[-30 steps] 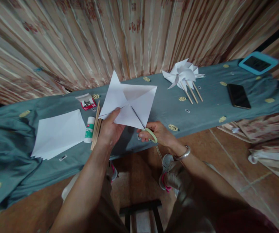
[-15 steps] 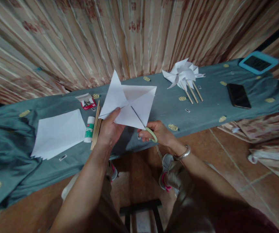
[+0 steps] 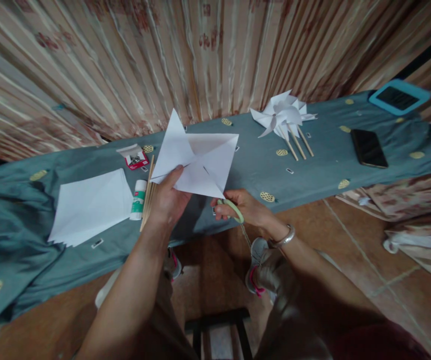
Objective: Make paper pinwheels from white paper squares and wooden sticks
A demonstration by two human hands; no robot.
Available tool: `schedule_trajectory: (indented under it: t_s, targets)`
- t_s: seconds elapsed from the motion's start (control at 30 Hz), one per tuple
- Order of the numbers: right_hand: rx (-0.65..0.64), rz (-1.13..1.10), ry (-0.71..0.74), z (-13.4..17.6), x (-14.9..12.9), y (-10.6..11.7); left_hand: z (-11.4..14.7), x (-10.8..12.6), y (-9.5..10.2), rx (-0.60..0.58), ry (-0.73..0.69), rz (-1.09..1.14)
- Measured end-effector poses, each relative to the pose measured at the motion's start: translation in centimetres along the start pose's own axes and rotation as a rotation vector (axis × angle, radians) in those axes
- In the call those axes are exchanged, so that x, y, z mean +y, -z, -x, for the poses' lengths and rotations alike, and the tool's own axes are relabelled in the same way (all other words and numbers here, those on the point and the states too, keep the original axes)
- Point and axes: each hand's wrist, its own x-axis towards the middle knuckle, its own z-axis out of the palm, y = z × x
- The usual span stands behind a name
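My left hand (image 3: 172, 195) pinches a white paper sheet (image 3: 210, 157) by its left side, thumb on top. Slits run from the sheet's corners toward its middle, and one pointed flap stands up at the upper left. My right hand (image 3: 240, 206) is closed around the pale green handles of a pair of scissors (image 3: 234, 210) at the sheet's lower right corner. Most of the blades are hidden by the paper; a short dark line shows at the slit near the centre.
A green cloth (image 3: 185, 230) covers the narrow table. On the left are a paper stack (image 3: 90, 205), a glue stick (image 3: 138, 200), wooden sticks (image 3: 148, 200) and a red box of pins (image 3: 136, 159). Paper pinwheels (image 3: 285, 115), a phone (image 3: 368, 148) and a blue-framed device (image 3: 399, 96) lie on the right.
The sheet has shifted slightly left in my left hand. Less of the dark scissor blade shows along the lower right slit. My right hand has barely moved.
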Motion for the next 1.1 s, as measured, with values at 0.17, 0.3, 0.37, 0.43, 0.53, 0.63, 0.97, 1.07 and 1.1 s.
schedule_trajectory:
  t_s: [0.17,0.3,0.37,0.43,0.53,0.63,0.97,1.07,1.1]
  targets:
    - [-0.092,0.105,-0.067,0.7,-0.4,1.8,-0.5,1.2,0.3,0.041,-0.066,0.042]
    - [-0.090,0.133,-0.085,1.3,-0.6,4.4,-0.7,1.9,0.7,0.098,-0.063,0.054]
    - [0.011,0.121,-0.055,1.5,-0.7,5.6,-0.6,2.0,0.7,0.109,-0.051,0.042]
    - [0.163,0.067,0.012,1.5,-0.8,6.4,-0.4,1.9,0.5,0.087,-0.037,0.026]
    - [0.335,-0.061,0.127,1.0,-0.8,6.8,0.1,1.2,0.3,0.013,0.008,-0.005]
    - [0.378,-0.196,0.179,0.1,-0.7,7.0,0.5,0.0,0.2,-0.027,0.080,-0.048]
    - [0.236,-0.105,0.040,0.1,-2.1,8.4,2.5,-3.7,0.2,-0.073,0.328,-0.194]
    - [0.196,-0.099,-0.015,0.3,-2.2,8.0,2.7,-3.5,-0.3,-0.090,0.347,-0.192]
    - [0.188,-0.101,-0.020,0.3,-2.2,7.8,2.7,-3.3,-0.4,-0.095,0.348,-0.182]
